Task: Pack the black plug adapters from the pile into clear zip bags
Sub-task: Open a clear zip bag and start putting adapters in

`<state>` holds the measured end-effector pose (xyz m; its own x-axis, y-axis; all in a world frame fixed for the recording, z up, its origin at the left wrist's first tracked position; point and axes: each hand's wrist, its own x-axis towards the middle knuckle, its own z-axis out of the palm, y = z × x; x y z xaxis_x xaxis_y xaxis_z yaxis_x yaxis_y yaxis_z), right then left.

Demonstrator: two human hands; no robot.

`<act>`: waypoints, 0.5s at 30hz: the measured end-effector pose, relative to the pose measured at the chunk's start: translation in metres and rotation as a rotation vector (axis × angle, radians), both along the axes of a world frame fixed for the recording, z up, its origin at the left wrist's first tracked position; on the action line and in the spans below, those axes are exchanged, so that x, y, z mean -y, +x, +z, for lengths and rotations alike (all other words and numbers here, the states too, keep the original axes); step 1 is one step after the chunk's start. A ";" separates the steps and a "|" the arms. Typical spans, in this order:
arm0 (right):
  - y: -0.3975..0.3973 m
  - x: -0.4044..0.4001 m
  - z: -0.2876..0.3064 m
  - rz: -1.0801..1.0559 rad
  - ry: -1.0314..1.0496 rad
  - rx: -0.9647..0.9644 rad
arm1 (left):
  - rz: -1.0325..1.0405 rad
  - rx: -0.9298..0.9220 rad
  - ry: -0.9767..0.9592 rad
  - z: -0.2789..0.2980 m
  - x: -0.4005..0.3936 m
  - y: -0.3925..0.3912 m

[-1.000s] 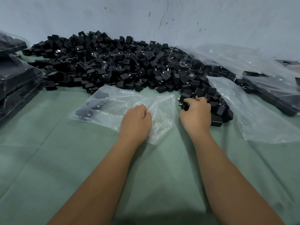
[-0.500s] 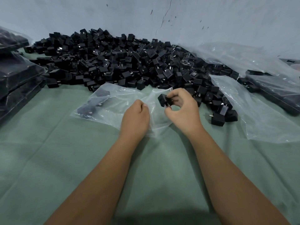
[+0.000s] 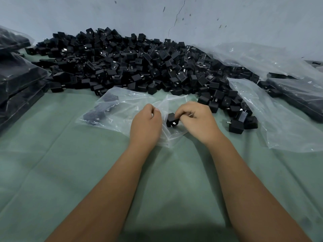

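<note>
1 black adapter [image 3: 172,120] pinched in right hand [image 3: 197,121], at bag [image 3: 122,109] mouth beside left hand [image 3: 146,124] gripping its edge

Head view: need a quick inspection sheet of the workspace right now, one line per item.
Surface: green cloth, creased, covers the work area.
Job's things: pile of black plug adapters against the wall; clear zip bag lying in front of it, a few adapters inside; one adapter at the bag's mouth.
Clutter: loose clear plastic sheets on the right; filled bags stacked at the left edge and far right.
Grippers: left hand grips the bag's mouth; right hand pinches the adapter.
Cables: nothing seen.
Surroundings: pale wall, cracked and marked.
</note>
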<state>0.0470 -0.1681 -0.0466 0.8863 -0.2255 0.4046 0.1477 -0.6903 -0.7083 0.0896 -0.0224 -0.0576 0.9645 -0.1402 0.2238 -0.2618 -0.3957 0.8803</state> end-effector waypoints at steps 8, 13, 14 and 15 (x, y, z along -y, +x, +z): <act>-0.006 -0.003 0.006 0.080 -0.069 -0.137 | 0.002 -0.012 0.035 0.000 0.001 0.002; -0.005 -0.003 0.005 0.062 -0.207 -0.177 | 0.020 -0.030 0.028 -0.001 0.002 0.003; -0.004 -0.002 0.004 0.044 -0.213 -0.164 | 0.026 -0.031 0.025 -0.001 0.001 0.003; -0.003 -0.001 0.003 0.036 -0.214 -0.154 | 0.028 -0.024 0.024 -0.001 0.001 0.002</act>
